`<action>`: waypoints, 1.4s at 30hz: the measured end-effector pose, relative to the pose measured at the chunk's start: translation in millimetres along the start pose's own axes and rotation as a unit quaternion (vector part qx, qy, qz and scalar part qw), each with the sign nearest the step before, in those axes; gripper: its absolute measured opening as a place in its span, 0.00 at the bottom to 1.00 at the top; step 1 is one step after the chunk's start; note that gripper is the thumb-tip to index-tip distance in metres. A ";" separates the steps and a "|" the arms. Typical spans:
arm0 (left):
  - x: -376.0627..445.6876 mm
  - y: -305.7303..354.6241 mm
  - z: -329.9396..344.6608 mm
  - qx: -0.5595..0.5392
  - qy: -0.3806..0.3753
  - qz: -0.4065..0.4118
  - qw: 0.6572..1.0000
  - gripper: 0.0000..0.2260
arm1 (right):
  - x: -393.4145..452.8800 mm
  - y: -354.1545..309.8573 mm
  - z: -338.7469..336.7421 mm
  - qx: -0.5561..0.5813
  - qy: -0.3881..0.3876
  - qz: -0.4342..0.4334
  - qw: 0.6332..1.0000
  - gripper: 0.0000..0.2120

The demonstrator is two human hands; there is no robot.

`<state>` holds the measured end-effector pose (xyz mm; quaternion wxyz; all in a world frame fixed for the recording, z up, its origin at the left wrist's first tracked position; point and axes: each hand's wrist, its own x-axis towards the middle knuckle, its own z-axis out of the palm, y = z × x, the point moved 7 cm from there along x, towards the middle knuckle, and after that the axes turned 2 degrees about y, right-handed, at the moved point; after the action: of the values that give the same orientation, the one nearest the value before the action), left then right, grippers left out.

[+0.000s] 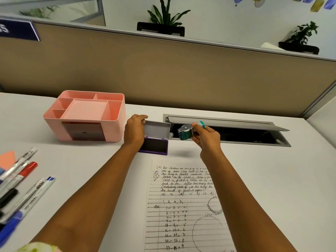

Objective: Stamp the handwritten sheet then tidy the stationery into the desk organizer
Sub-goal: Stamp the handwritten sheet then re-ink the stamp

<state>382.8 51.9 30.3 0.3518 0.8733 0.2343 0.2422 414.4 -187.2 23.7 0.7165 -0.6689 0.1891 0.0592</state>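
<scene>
A lined handwritten sheet [181,206] lies on the white desk in front of me. Beyond it sits a purple ink pad [155,147] with its grey lid [157,128] raised. My left hand [135,131] grips the lid's left edge. My right hand [207,137] holds a metal date stamp [185,132] with a teal knob, lifted above the desk just right of the pad. The pink desk organizer [87,115] stands at the back left, its top compartments showing nothing inside.
Several markers and pens [21,186] lie at the left edge, beside an orange sticky pad [7,159]. A grey cable hatch [227,130] stands open behind my right hand. A tan partition wall [163,73] bounds the desk's far side.
</scene>
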 end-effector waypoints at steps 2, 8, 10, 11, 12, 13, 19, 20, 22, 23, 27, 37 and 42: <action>-5.0 -0.6 -3.7 -0.004 -0.002 0.004 1.000 0.14 | -2.9 -2.5 0.2 0.002 -0.003 -0.002 1.000 0.24; -23.2 -0.8 -16.3 -0.021 0.004 0.013 1.000 0.13 | -11.6 -8.0 0.1 0.020 -0.012 -0.006 1.000 0.23; -28.8 -0.9 -19.6 -0.029 0.007 0.029 0.999 0.13 | -14.0 -9.2 -0.3 0.023 -0.013 -0.008 1.000 0.22; -31.5 -1.0 -20.8 -0.033 0.007 0.037 0.999 0.13 | -15.1 -9.7 -0.1 0.025 -0.015 -0.009 1.000 0.21; -34.5 -1.1 -22.1 -0.036 0.005 0.042 0.998 0.13 | -16.3 -10.5 -0.1 0.028 -0.017 -0.009 0.999 0.20; -37.9 -1.4 -23.5 -0.038 0.004 0.047 0.998 0.13 | -17.2 -11.0 0.3 0.029 -0.018 -0.010 0.999 0.19; -58.4 -10.1 -28.1 -0.042 -0.011 0.076 0.996 0.12 | -19.0 -11.1 1.0 0.029 -0.018 -0.011 0.999 0.22; -61.1 -11.9 -28.9 -0.044 -0.013 0.079 0.996 0.12 | -19.7 -11.3 0.9 0.031 -0.018 -0.012 0.999 0.22; -66.2 -14.8 -29.3 -0.044 -0.019 0.079 0.996 0.12 | -20.5 -10.9 0.7 0.031 -0.017 -0.015 0.999 0.22; -69.0 -16.7 -29.1 -0.043 -0.022 0.077 0.996 0.12 | -20.8 -10.1 0.9 0.031 -0.016 -0.015 0.999 0.22; -78.5 -22.2 -29.7 -0.040 -0.028 0.084 0.995 0.11 | -22.5 -4.3 3.2 0.031 -0.015 -0.012 0.999 0.23; -87.5 -32.1 -24.9 -0.054 -0.046 0.064 0.995 0.11 | -25.0 -0.6 -1.1 0.026 -0.007 -0.006 1.000 0.22; -87.8 -34.5 -23.5 -0.057 -0.058 0.062 0.995 0.12 | -27.9 0.4 0.2 0.013 -0.003 -0.009 1.000 0.21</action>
<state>292.9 34.9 -2.6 0.3985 0.8770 0.1451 0.2258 388.6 -182.2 33.1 0.7260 -0.6613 0.1815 0.0523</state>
